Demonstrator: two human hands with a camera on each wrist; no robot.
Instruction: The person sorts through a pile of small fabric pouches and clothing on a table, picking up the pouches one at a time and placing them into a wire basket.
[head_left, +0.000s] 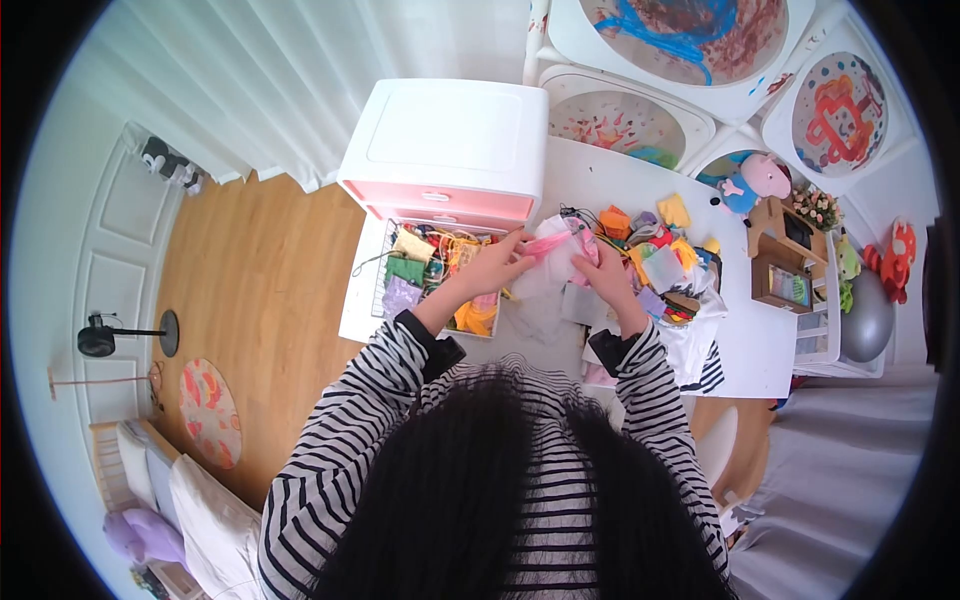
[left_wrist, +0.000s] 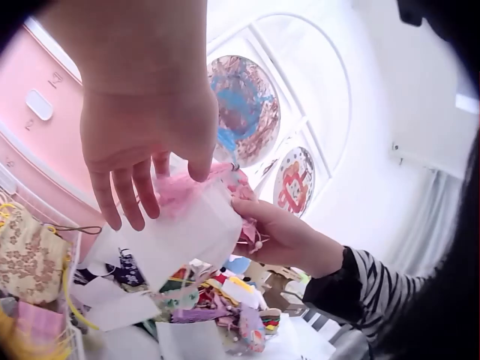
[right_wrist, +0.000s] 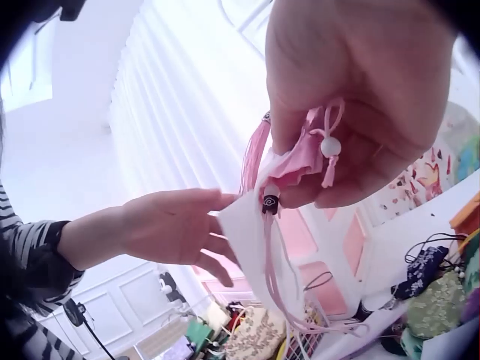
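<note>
My right hand [head_left: 612, 282] grips a small pink drawstring pouch [right_wrist: 298, 161] with a white bead and long pink cords, its fingers curled round the fabric. A white sheet-like piece [left_wrist: 187, 236] hangs at the pouch, partly covering it. My left hand [head_left: 490, 270] is on the other side, its fingers loosely extended and thumb tip at the pink tassel [left_wrist: 180, 191]. Below the left forearm stands a white wire basket [head_left: 478, 334] of colourful pouches. A loose heap of pouches [head_left: 660, 255] lies right of the right hand.
A white drawer unit [head_left: 450, 130] with pink fronts stands behind the basket on the white table [head_left: 745, 350]. Toward the right are a wooden toy stand [head_left: 785, 270], a plush pig [head_left: 760, 180] and a grey ball [head_left: 868, 315]. Painted round panels [head_left: 840, 110] line the back.
</note>
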